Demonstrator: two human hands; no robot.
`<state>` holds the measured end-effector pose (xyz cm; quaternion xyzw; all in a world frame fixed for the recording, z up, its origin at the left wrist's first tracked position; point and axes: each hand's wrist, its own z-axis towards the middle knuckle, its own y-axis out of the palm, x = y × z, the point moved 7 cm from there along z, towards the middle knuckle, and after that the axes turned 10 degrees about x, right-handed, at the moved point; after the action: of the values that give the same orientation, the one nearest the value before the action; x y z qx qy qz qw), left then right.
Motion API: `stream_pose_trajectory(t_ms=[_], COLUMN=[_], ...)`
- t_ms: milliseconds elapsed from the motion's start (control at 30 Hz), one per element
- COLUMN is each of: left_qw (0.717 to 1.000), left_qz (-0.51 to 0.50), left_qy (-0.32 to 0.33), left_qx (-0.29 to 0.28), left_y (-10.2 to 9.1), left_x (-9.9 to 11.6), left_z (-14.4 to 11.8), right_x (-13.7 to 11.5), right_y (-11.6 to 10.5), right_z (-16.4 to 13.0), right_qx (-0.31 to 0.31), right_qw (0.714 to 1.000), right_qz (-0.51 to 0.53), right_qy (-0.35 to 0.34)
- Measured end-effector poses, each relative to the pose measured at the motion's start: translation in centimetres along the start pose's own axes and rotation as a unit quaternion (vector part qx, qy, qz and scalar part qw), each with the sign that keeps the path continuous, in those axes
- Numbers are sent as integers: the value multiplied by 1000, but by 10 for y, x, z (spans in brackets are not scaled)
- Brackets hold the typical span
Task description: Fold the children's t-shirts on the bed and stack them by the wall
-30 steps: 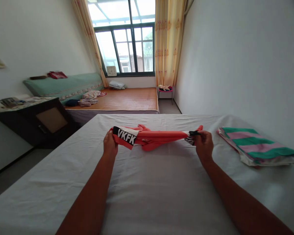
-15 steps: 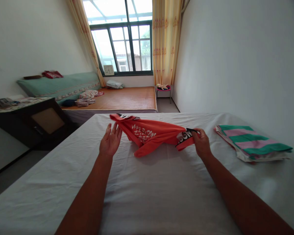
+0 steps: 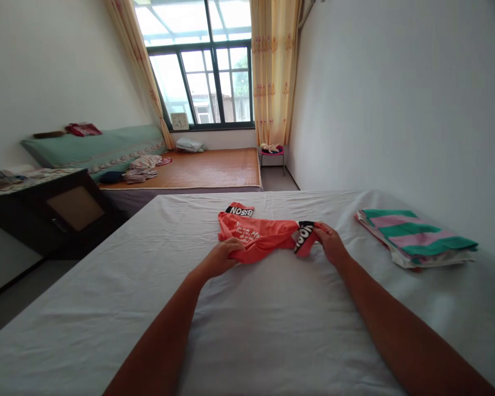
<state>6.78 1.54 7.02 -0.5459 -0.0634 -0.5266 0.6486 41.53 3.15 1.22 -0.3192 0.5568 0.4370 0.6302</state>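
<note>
An orange-red T-shirt (image 3: 268, 234) lies bunched on the white sheet, with white lettering on its front and black lettered bands at its two sleeves. My right hand (image 3: 330, 242) pinches the edge of the banded sleeve at the shirt's right end. At the lower left edge of the cloth, my left hand (image 3: 223, 257) is closed on the fabric, its fingertips partly hidden. The other banded sleeve (image 3: 240, 210) lies folded at the far left, touched by neither hand.
A folded stack of cloth with a green-and-pink striped top (image 3: 421, 234) lies to the right on the white-sheeted bed (image 3: 272, 330). Beyond stand a bed with a brown mat (image 3: 214, 168), a dark cabinet (image 3: 61, 203) on the left, and a small stool (image 3: 272, 150).
My left hand, open beside the shirt before, has moved right and closed on its lower edge. The shirt's left end has dropped onto the sheet. My right hand keeps its hold on the sleeve.
</note>
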Motion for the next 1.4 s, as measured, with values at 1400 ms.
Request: stream_pose_trajectory(t_ms=[1400], left_qw=[956], left_qz=[41], left_qy=[-231], left_qx=[173], left_y=[-95], left_x=[-99], left_z=[-31], right_x=[16], right_y=[-47], right_z=[7], right_qx=[48], right_qw=[987], right_qz=[-116], right_qy=[104])
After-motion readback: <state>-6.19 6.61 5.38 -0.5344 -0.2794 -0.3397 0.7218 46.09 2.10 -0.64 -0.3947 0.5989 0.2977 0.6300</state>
